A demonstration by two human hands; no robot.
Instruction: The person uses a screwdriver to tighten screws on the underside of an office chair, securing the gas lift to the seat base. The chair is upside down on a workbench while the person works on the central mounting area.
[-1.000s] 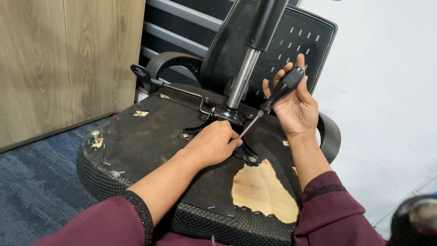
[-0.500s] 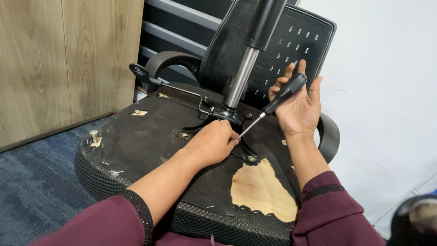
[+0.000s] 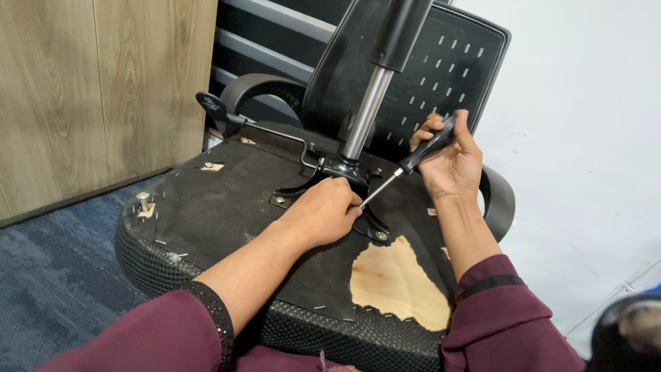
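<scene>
right hand point(image 3: 451, 162) closed around screwdriver point(image 3: 413, 162) handle, tip angled down to bracket point(image 3: 344, 186) | left hand point(image 3: 323, 213) curled, steadying tip at seat point(image 3: 206, 213) centre

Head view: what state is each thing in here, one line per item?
Office chair: upturned, underside of the seat facing up.
Seat lining: torn, bare wood showing.
Gas column: standing up from the bracket.
Metal bracket: flat on the seat, bolt heads visible.
Screwdriver: slanted, tip down at the bracket.
Right hand: gripping the screwdriver handle.
Left hand: resting on the bracket beside the tip.
</scene>
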